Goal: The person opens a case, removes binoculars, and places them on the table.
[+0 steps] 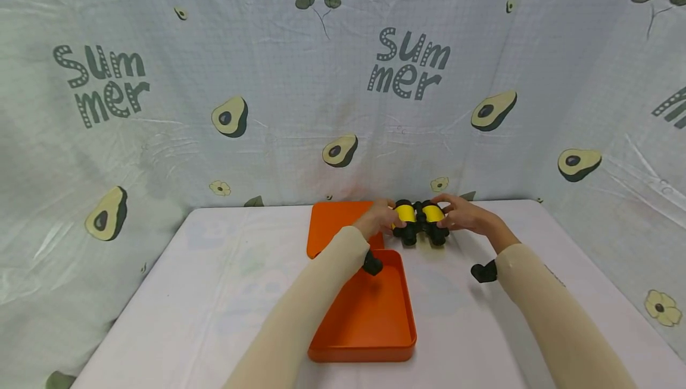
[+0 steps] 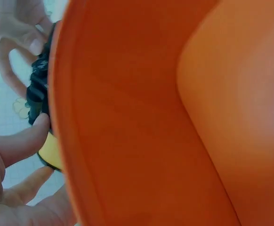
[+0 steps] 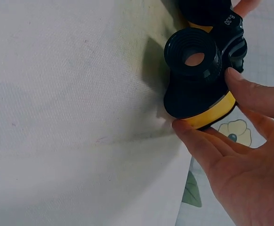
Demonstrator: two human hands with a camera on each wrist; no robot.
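Black and yellow binoculars [image 1: 421, 217] are at the far side of the white table, held between both hands. My left hand [image 1: 379, 217] grips the left barrel, its thumb and fingers round the yellow band seen in the left wrist view. On the other barrel, my right hand [image 1: 465, 214] has its thumb on top and fingers along the outer side; the right wrist view shows an eyepiece [image 3: 193, 52] close by. Below my left wrist lies an open orange box [image 1: 370, 311]. Its flat orange lid [image 1: 333, 222] lies behind it, partly covered by my left hand and sleeve.
The white table [image 1: 230, 293] ends at a back edge just behind the binoculars. A hanging cloth [image 1: 278, 79] printed with avocados and lettering rises behind and at the sides. Black wrist cameras [image 1: 485, 271] stick out from beneath both sleeves.
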